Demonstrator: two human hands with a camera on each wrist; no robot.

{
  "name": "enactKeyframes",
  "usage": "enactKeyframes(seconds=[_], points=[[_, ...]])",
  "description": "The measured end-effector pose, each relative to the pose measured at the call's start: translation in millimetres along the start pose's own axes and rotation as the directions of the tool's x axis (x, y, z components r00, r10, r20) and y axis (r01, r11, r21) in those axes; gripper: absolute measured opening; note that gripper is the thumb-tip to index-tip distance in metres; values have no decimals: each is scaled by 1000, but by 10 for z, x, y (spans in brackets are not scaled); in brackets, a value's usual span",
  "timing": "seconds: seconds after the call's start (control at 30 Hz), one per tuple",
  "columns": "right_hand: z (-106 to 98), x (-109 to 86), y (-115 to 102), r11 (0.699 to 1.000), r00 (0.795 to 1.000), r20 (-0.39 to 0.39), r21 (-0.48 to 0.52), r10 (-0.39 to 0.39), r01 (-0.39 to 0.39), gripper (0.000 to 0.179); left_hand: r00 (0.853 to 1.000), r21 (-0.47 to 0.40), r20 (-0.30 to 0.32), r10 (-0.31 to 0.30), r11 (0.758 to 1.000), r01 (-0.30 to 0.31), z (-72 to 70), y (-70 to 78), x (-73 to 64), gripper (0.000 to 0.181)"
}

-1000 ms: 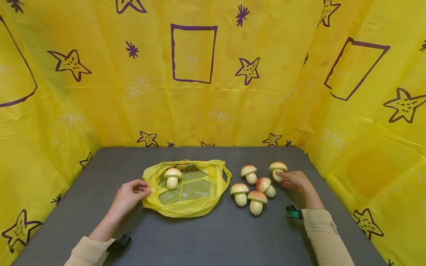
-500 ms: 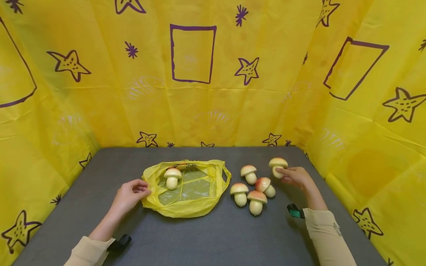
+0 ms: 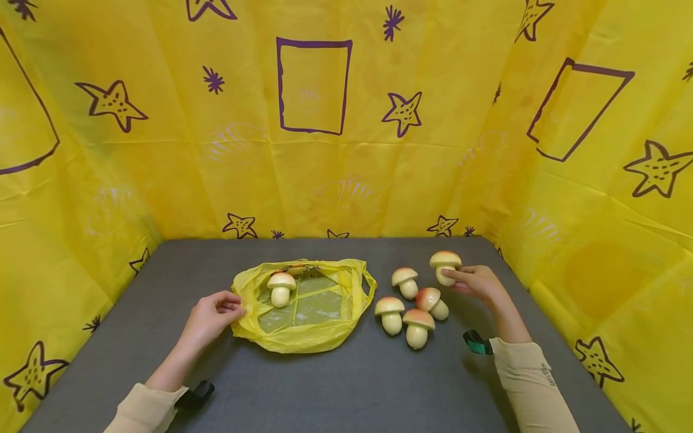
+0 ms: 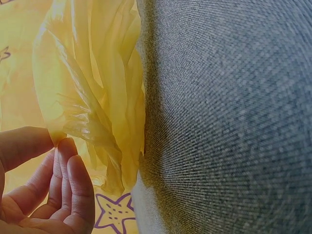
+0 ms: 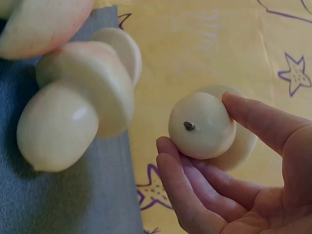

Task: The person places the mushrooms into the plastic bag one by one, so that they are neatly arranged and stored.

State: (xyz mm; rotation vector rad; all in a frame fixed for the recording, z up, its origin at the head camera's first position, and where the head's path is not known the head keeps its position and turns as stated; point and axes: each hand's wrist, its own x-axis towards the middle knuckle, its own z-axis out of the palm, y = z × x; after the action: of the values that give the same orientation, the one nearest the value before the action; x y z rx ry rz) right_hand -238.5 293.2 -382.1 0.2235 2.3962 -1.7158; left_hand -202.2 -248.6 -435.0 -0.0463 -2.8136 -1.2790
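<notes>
My left hand (image 3: 213, 316) pinches the left rim of a yellow plastic bag (image 3: 308, 341) between thumb and fingertips; the left wrist view shows the thin film (image 4: 92, 87) at the fingertips. The bag lies with its mouth open, and one toy mushroom (image 3: 280, 290) with a reddish cap sits inside at the left. My right hand (image 3: 479, 282) holds another toy mushroom (image 3: 446, 264) by its stem, cap up, raised off the table. In the right wrist view the stem end of the held mushroom (image 5: 200, 126) shows a small dark spot, with thumb and fingers around it.
Several more mushrooms (image 3: 417, 329) lie grouped between the bag and my right hand. The dark grey table (image 3: 325, 391) is bordered by yellow patterned cloth (image 3: 346, 180) at the back and sides. A looped bag handle (image 3: 370, 287) sticks out toward the mushrooms.
My right hand has lifted its mushroom off the table and shifted it slightly left. The left hand, the bag and the other mushrooms have stayed in place.
</notes>
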Motion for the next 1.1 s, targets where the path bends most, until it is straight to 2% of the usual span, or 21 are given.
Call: enactKeyframes(seconds=[0.17, 0.4, 0.73, 1.1], points=[[65, -27, -70, 1000, 1000, 26, -10, -14, 14, 64, 1000, -1, 5, -6, 1000, 6, -8, 3, 1, 30], [177, -63, -151, 994, 999, 38, -104, -39, 43, 63, 1000, -2, 5, -12, 1000, 12, -3, 6, 6, 30], [368, -102, -255, 983, 996, 44, -164, -75, 82, 64, 1000, -6, 3, -16, 1000, 16, 6, 15, 1, 29], [549, -80, -333, 982, 992, 72, -155, -101, 111, 64, 1000, -9, 5, -18, 1000, 18, -3, 33, 16, 29]])
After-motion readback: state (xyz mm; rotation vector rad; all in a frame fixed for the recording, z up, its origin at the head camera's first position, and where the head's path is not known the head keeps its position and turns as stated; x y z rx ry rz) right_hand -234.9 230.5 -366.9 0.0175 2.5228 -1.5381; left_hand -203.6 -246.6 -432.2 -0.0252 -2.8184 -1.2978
